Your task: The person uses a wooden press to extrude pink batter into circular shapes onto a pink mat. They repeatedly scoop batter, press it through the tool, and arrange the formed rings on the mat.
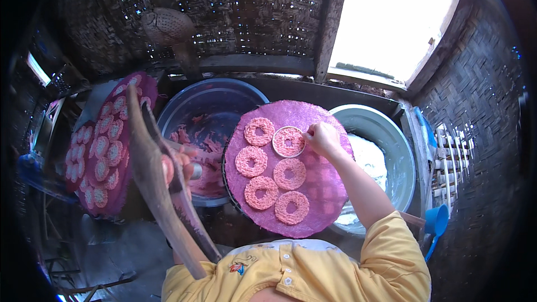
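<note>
On a round purple tray (330, 190) in front of me lie several pink rings of stringy dough (290, 208). A thin white ring mould (273, 146) encircles the upper right one. My right hand (323, 138) is closed in a pinch at the right edge of this mould. On the left, my left hand (182, 168) wraps round a wooden lever press (159, 190) with two long handles, which partly hide the fingers. A short metal cylinder (196, 171) sticks out beside that hand, over the blue basin's edge.
Behind the left hand stands a blue basin (229, 85) with pink dough inside. At right is a grey-green basin (405, 162) holding white stuff. Far left, a purple sheet (146, 86) carries several pink-and-white pieces. A blue dipper (437, 220) hangs at the right.
</note>
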The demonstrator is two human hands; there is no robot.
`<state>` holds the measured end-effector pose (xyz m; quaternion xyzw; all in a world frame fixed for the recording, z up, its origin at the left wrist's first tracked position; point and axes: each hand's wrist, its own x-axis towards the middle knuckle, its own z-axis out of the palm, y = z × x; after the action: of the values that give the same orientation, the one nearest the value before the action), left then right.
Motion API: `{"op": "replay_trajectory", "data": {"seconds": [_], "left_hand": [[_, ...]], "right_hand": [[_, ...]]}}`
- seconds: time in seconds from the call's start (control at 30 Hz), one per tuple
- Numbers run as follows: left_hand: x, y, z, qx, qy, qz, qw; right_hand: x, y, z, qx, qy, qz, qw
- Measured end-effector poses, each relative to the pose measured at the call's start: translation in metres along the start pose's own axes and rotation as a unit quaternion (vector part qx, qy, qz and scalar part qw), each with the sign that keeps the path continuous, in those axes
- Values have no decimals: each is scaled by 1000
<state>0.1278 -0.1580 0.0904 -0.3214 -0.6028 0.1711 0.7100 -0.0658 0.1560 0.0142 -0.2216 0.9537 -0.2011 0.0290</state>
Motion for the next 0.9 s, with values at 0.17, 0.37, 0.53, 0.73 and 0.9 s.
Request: {"op": "replay_trajectory", "data": {"seconds": [0.17,0.37,0.53,0.73,0.9], "left_hand": [[18,65,-38,-331,62,-707,622],[7,53,-57,-359,7,-697,621],[26,61,-47,-396,-12,-712,580],[17,68,-37,-440,-66,-678,585],[17,61,-34,-494,-185,-628,572]], "right_hand": [[0,-4,-9,-8,16,-20,1000],[-56,16,-62,36,-7,-49,998],[-115,36,-68,-21,-75,-50,996],[-131,37,-56,-57,-72,-16,996],[-138,29,-67,-61,-62,-16,996]]}}
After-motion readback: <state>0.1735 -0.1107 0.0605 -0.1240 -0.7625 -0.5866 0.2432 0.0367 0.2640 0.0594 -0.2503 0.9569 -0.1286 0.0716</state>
